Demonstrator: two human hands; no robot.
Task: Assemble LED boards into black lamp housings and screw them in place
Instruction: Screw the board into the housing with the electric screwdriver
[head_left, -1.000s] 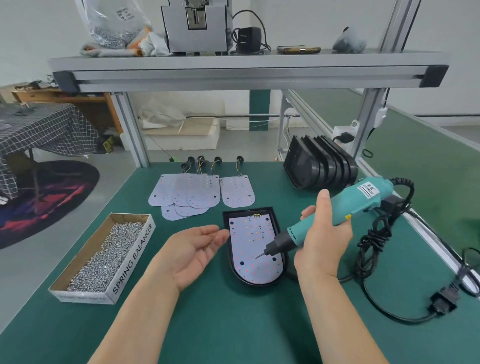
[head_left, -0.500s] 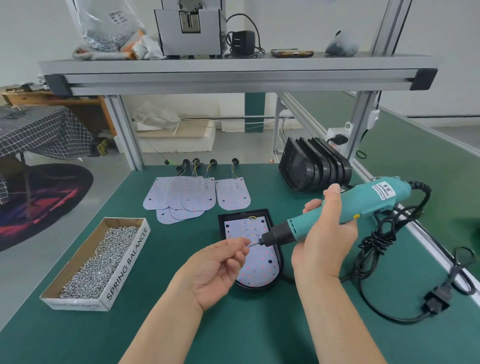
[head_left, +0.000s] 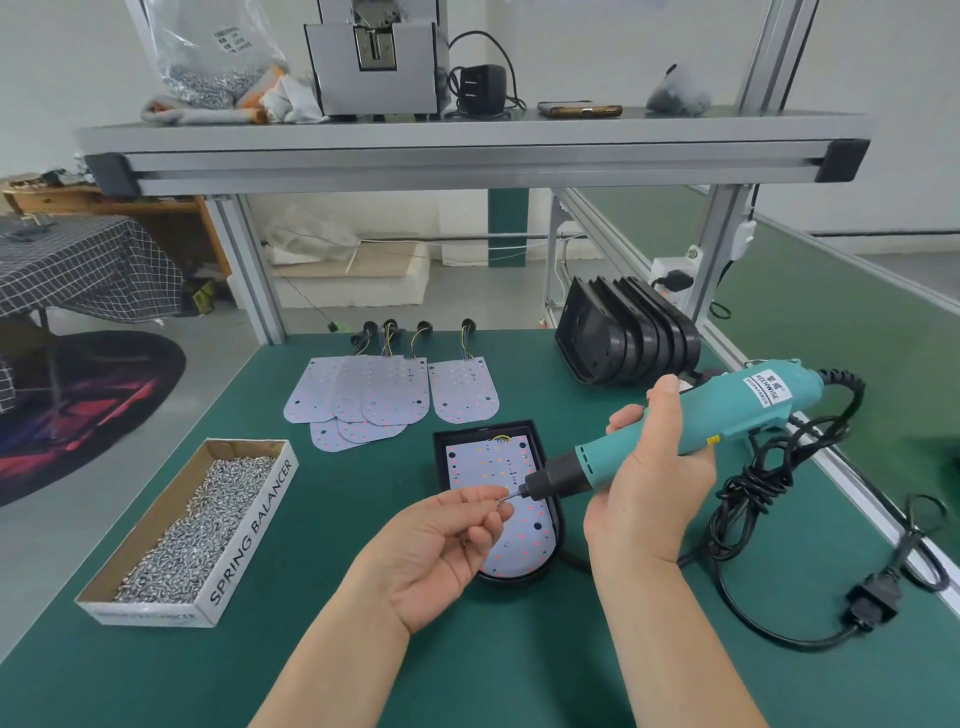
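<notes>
Our left hand (head_left: 447, 540) pinches a small screw (head_left: 502, 500) between thumb and forefinger, holding it at the bit of the teal electric screwdriver (head_left: 727, 410). Our right hand (head_left: 649, 493) grips that tool around its body. Both hover over the black lamp housing (head_left: 441, 441), which lies mid-table (head_left: 337, 597) with an LED board (head_left: 483, 462) seated inside. Spare boards (head_left: 384, 389) fan out toward the far edge. Stacked housings (head_left: 623, 338) stand near the far right corner, and a box of screws (head_left: 249, 519) sits by the left edge.
</notes>
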